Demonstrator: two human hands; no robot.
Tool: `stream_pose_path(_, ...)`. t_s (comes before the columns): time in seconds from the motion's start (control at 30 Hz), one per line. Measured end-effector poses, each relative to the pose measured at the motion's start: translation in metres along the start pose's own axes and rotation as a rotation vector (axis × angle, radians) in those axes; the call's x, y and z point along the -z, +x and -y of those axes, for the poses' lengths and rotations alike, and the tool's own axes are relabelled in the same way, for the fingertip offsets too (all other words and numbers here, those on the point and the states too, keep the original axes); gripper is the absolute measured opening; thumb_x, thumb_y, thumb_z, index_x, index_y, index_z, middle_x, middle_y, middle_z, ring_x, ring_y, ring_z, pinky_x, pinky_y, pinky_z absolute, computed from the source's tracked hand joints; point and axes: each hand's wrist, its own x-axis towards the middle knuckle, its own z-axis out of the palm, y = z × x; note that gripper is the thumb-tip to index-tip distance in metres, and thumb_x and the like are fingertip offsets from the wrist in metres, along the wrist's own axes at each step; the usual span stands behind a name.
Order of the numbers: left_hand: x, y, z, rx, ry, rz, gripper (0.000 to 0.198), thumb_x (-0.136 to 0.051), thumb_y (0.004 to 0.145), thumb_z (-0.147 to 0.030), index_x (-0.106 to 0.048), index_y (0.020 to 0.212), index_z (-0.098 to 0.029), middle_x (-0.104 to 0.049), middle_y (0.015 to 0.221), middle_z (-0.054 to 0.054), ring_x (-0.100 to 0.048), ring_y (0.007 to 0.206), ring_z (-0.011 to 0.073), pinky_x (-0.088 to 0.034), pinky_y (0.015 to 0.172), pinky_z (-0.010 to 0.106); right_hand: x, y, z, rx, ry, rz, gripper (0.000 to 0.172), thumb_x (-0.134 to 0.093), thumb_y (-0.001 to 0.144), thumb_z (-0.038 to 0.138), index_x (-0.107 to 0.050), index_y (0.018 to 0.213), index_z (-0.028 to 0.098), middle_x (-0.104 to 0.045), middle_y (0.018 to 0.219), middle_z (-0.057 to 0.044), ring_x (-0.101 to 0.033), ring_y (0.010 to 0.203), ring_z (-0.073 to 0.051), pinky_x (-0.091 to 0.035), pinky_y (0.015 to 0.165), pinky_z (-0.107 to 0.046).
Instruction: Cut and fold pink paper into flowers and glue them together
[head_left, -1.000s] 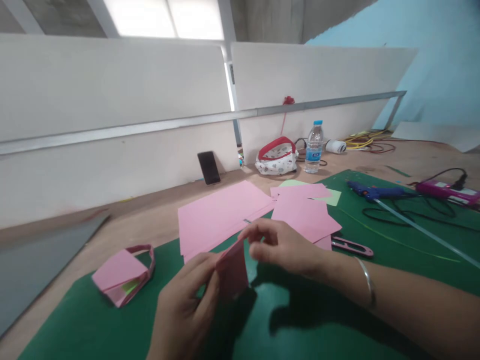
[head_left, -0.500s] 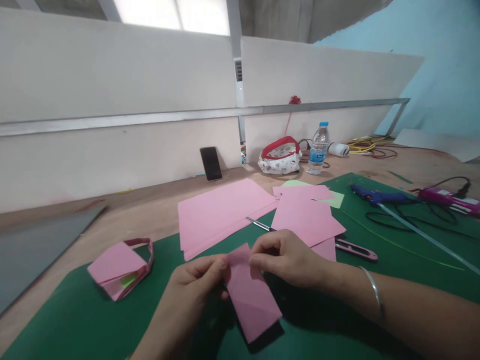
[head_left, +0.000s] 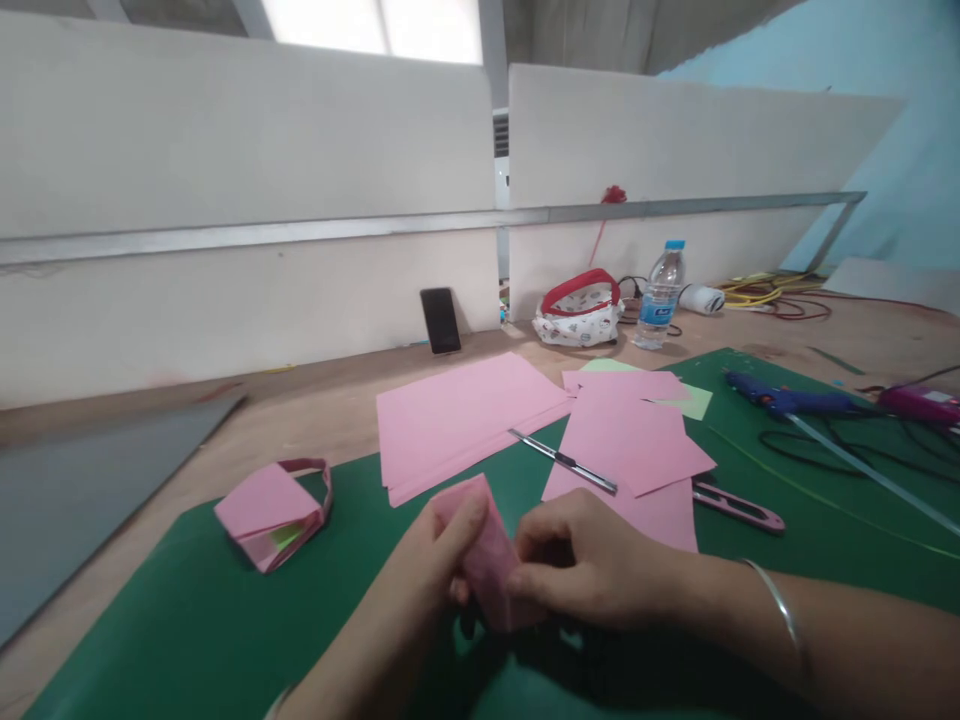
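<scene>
A folded piece of pink paper is held between my two hands above the green cutting mat. My left hand grips its upper left part, thumb on the front face. With thumb and fingers, my right hand pinches its lower right edge; the paper's lower part is partly hidden there. Just beyond my right hand, a slim craft knife lies across pink sheets. To the left, a folded pink paper basket with a loop handle rests on the mat, green paper showing inside.
Stacked pink sheets lie ahead. A pink-handled cutter and a blue glue gun with its cord are on the right. Behind stand a phone, a white pouch and a water bottle. A grey board lies left.
My right hand has moved from the paper's top edge down to its lower right edge. The paper's lower end is now bent up, so it looks shorter. The view has shifted slightly left.
</scene>
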Motion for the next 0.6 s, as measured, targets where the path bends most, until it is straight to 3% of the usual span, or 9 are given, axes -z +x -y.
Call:
stream_pose_path(0.07,-0.001,-0.002,-0.002,-0.041,0.072,-0.002,0.045,-0.058,0.069,-0.062,-0.061,0.074,-0.017,-0.058,0.058,-0.001,-0.049,0.048,0.0124,-0.040,0.050,0.027,-0.001,-0.002,0.002,-0.081,0.169,0.080,0.012,-0.067,0.070,0.025,-0.062,0.068,0.014,-0.057,0.060,0.003,-0.049,0.054,-0.008,-0.036,0.048,-0.017)
stream_pose_path(0.17,-0.002,-0.008,-0.008,-0.092,0.166,-0.035,0.041,-0.061,0.070,-0.056,-0.062,0.086,-0.018,-0.061,0.063,0.000,-0.059,0.063,0.0190,-0.046,0.068,0.034,-0.003,-0.004,0.003,-0.156,0.297,0.088,0.020,-0.075,0.062,0.026,-0.060,0.067,0.014,-0.057,0.059,0.004,-0.050,0.052,-0.008,-0.038,0.046,-0.018)
stream_pose_path(0.3,0.001,-0.010,-0.009,-0.105,0.194,0.064,0.039,-0.061,0.073,-0.053,-0.062,0.091,-0.019,-0.059,0.058,-0.001,-0.061,0.073,0.0218,-0.044,0.079,0.035,-0.003,-0.001,0.003,-0.231,0.361,0.090,0.018,-0.073,0.061,0.021,-0.057,0.067,0.015,-0.057,0.055,0.004,-0.049,0.048,-0.007,-0.037,0.045,-0.018)
stream_pose_path(0.43,0.008,-0.007,-0.005,-0.078,-0.022,0.109,0.064,-0.072,0.064,-0.048,-0.048,0.116,-0.019,-0.062,0.069,-0.002,-0.055,0.059,0.0129,-0.043,0.060,0.026,0.004,0.004,0.002,-0.240,0.365,0.102,0.008,-0.066,0.069,0.019,-0.060,0.071,0.013,-0.060,0.061,0.002,-0.053,0.053,-0.007,-0.039,0.050,-0.018)
stream_pose_path(0.53,0.012,-0.005,-0.006,-0.075,-0.066,0.163,0.060,-0.074,0.063,-0.048,-0.050,0.111,-0.020,-0.065,0.078,0.001,-0.051,0.055,0.0098,-0.035,0.049,0.022,0.009,0.007,0.000,-0.223,0.309,0.085,0.008,-0.067,0.069,0.020,-0.062,0.071,0.013,-0.059,0.062,0.002,-0.051,0.054,-0.007,-0.038,0.050,-0.018)
stream_pose_path(0.6,0.013,-0.006,-0.008,-0.087,-0.040,0.132,0.060,-0.074,0.063,-0.047,-0.051,0.112,-0.021,-0.064,0.078,0.001,-0.054,0.059,0.0125,-0.038,0.050,0.024,0.011,0.008,-0.001,-0.231,0.272,0.106,0.010,-0.068,0.069,0.021,-0.063,0.071,0.014,-0.058,0.060,0.003,-0.049,0.053,-0.007,-0.036,0.049,-0.018)
